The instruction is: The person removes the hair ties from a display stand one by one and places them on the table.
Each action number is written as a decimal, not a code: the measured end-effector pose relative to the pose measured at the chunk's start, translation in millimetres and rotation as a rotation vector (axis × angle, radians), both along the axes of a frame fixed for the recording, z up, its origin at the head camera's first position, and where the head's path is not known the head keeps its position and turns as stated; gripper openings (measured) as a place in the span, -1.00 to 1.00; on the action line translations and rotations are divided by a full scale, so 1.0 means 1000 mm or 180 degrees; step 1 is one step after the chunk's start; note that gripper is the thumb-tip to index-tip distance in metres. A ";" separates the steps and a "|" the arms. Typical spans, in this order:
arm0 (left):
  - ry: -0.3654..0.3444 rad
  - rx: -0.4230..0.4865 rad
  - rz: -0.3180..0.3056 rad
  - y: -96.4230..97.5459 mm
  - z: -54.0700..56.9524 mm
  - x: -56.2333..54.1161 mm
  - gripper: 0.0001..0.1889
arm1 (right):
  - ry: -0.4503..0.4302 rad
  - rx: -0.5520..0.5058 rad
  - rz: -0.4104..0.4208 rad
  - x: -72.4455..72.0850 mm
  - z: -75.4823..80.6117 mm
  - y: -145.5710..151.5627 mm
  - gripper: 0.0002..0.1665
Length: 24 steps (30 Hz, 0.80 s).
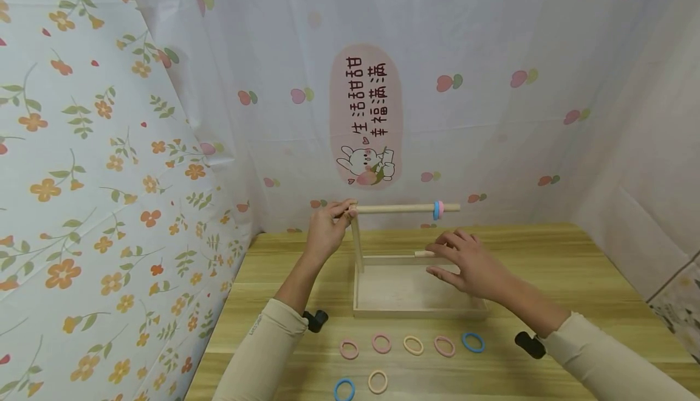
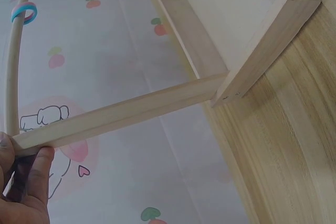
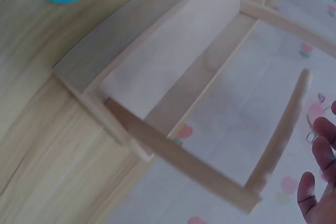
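Note:
My left hand pinches the top of a wooden post where a long dowel joins it. A blue ring and a pink ring hang side by side near the dowel's free end. The post rises from the left end of a shallow wooden tray. Over the tray's right side is my right hand, fingers spread and loosely bent, holding nothing. Beside those fingers a second dowel extends from another post at the tray's right end.
Loose rings lie on the wood-grain table in front of the tray, among them a blue ring, a pink ring and a peach ring. A patterned curtain hangs behind, and a flowered one at the left.

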<state>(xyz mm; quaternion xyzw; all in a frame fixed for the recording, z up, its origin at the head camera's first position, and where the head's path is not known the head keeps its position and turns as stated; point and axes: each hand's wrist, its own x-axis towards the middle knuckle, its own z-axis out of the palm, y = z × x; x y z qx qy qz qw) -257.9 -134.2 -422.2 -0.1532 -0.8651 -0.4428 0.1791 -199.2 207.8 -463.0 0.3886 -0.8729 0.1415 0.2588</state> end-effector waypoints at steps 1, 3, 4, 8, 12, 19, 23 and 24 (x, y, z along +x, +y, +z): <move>-0.0011 0.0003 0.0003 0.000 0.000 0.000 -0.63 | -0.0019 -0.0007 -0.0027 -0.001 0.000 0.002 -0.51; -0.0008 -0.0002 0.0006 0.000 0.000 0.000 -0.63 | -0.0025 -0.0021 -0.0071 -0.004 0.000 0.007 -0.50; -0.0012 0.0002 0.0007 0.000 0.000 0.000 -0.63 | -0.0011 -0.0036 -0.0081 -0.005 0.001 0.010 -0.49; -0.0022 0.0021 0.0000 0.000 0.000 0.000 -0.63 | 0.0097 -0.0118 -0.0108 -0.010 0.002 0.020 -0.47; -0.0015 0.0028 -0.0008 0.000 0.000 0.000 -0.63 | 0.0141 -0.0150 -0.0198 -0.015 0.004 0.029 -0.45; 0.0010 0.0019 -0.0015 0.000 0.000 0.001 -0.63 | 0.0115 -0.0256 -0.0303 -0.022 0.011 0.044 -0.42; 0.0012 0.0015 -0.0012 0.000 0.001 0.001 -0.63 | 0.0078 -0.0307 -0.0419 -0.026 0.015 0.050 -0.35; 0.0005 0.0020 -0.0011 0.000 0.001 0.001 -0.63 | 0.0064 -0.0306 -0.0453 -0.027 0.015 0.051 -0.33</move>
